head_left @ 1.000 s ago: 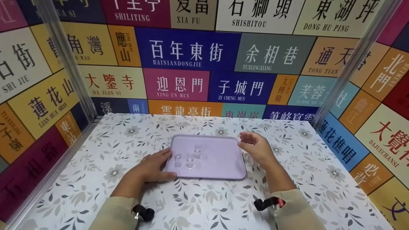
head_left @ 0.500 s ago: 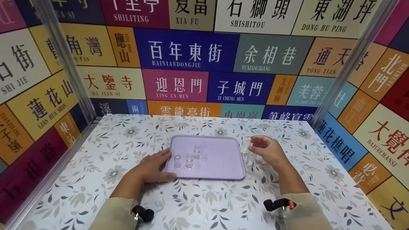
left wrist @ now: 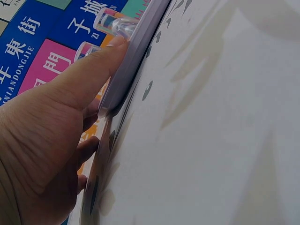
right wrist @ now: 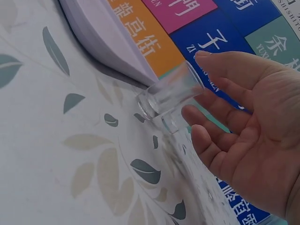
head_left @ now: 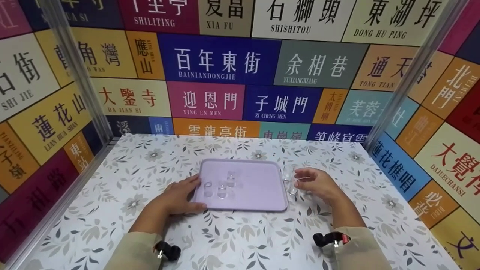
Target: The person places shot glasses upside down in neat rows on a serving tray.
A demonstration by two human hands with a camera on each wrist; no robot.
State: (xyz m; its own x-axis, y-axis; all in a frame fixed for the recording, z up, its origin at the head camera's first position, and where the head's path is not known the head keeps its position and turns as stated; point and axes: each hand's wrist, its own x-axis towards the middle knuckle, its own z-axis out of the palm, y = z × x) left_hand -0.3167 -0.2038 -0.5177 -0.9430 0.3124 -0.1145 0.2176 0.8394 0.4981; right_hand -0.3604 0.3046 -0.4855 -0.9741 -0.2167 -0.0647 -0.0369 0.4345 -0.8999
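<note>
My left hand (head_left: 180,195) holds the lilac tray (head_left: 258,187) at its near left corner, the thumb along the front rim and the fingers along the left side. Standing on the tray's left half are three small clear shot glasses, among them a front-left glass (head_left: 208,189), a middle glass (head_left: 222,191) and a rear glass (head_left: 231,179). Just off the tray's right edge, my right hand (head_left: 318,184) is at a clear shot glass (right wrist: 171,91) that stands on the table. Its thumb and forefinger are spread on either side of that glass's rim, fingertips right beside it.
Another clear glass (head_left: 288,173) stands behind it, close to the tray's right edge. A white cloth (head_left: 240,240) with a leaf and flower print covers the table. Colourful sign-covered panels (head_left: 221,58) rise at the back and both sides.
My right hand has moved right from the tray's right edge, then slightly nearer to me, and is now at the front glass. The left hand and tray have stayed in place.
</note>
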